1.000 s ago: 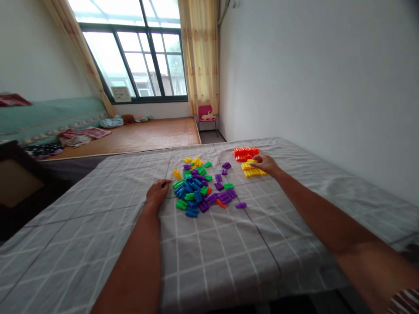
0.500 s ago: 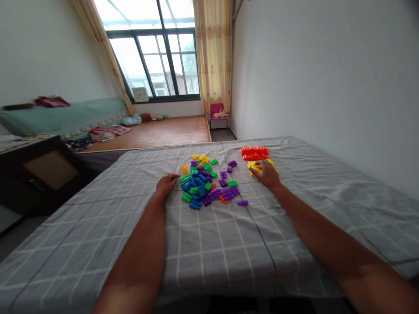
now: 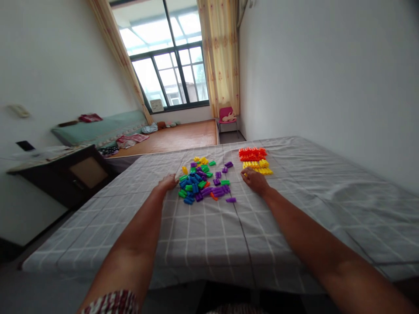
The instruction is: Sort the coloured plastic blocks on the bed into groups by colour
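My left hand rests on the cloth with its fingers stretched out, at the left edge of a loose heap of small plastic blocks. Blue blocks fill the middle of this heap, with green, yellow, purple and a few orange ones around them. To the right, my right hand lies low over the cloth, fingers bent together by the front left end of grouped yellow blocks. What its fingertips hold, if anything, is too small to make out. Behind the yellow group, orange-red blocks lie packed side by side.
A grey checked cloth covers the bed under the blocks. Stray purple blocks lie between the heap and the right hand. A white wall borders the right side; a dark cabinet stands left.
My right hand has drawn back toward the front left of the yellow blocks, uncovering more of them. My left hand's fingers look straighter beside the heap. The camera view has tilted and shifted.
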The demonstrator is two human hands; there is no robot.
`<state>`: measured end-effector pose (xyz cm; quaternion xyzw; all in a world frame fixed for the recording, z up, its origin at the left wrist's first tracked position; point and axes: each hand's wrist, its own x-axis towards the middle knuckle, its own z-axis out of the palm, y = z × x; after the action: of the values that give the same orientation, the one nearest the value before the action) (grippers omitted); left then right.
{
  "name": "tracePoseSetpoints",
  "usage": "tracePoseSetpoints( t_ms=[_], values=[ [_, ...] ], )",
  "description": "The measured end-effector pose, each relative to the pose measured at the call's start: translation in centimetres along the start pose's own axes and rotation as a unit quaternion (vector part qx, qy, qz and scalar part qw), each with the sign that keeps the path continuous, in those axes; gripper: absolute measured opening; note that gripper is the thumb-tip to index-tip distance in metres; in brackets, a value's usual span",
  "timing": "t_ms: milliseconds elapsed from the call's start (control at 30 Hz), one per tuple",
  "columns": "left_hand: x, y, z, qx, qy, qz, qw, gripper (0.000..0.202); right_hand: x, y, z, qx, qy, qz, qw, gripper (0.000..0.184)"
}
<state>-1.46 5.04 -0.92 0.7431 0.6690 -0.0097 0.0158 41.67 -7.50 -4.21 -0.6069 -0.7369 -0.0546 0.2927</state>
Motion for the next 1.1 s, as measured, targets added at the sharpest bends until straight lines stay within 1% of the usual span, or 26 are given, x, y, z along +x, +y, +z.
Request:
tracePoseSetpoints(
  t_ms=[100,200,267,367,467,733,833,933,1100],
  values=[
    [-2.3,-0.1,1.9,0.001,0.043,-0.026,0.999,0.056,-0.1,0.1,0.1,0.035,-0.011,0.002,0.999,0.021],
    [-3.7,-0.4,3.1,-0.023,0.094,-0.031,0.995,0.052,0.1,0.3,0.3,0.073,-0.021,0.002,0.997,0.021],
    [-3.9,-0.5,3.3,-0.041,0.105,-0.037,0.993,0.050,0.3,0.6,0.5,0.095,-0.037,0.012,0.995,0.020],
    [-3.9,-0.5,2.9,-0.055,0.114,-0.044,0.991,0.049,0.5,1.0,0.6,0.122,-0.061,0.035,0.990,0.019],
    [-4.1,-0.3,2.6,-0.066,0.126,-0.049,0.989,0.046,0.7,1.4,0.7,0.137,-0.070,0.040,0.987,0.019],
    [-4.2,-0.5,2.8,-0.094,0.123,-0.049,0.987,0.044,1.2,1.4,0.6,0.128,-0.093,0.059,0.986,0.025],
    [-4.1,-0.7,3.1,-0.083,0.127,-0.055,0.987,0.044,1.3,1.2,0.5,0.115,-0.094,0.064,0.987,0.025],
    [-4.1,-0.5,3.2,-0.065,0.123,-0.047,0.989,0.046,1.3,1.0,0.5,0.109,-0.089,0.063,0.988,0.025],
    [-4.4,0.2,2.8,-0.025,0.103,-0.047,0.993,0.050,1.0,0.9,0.7,0.125,-0.077,0.057,0.988,0.024]
  ],
)
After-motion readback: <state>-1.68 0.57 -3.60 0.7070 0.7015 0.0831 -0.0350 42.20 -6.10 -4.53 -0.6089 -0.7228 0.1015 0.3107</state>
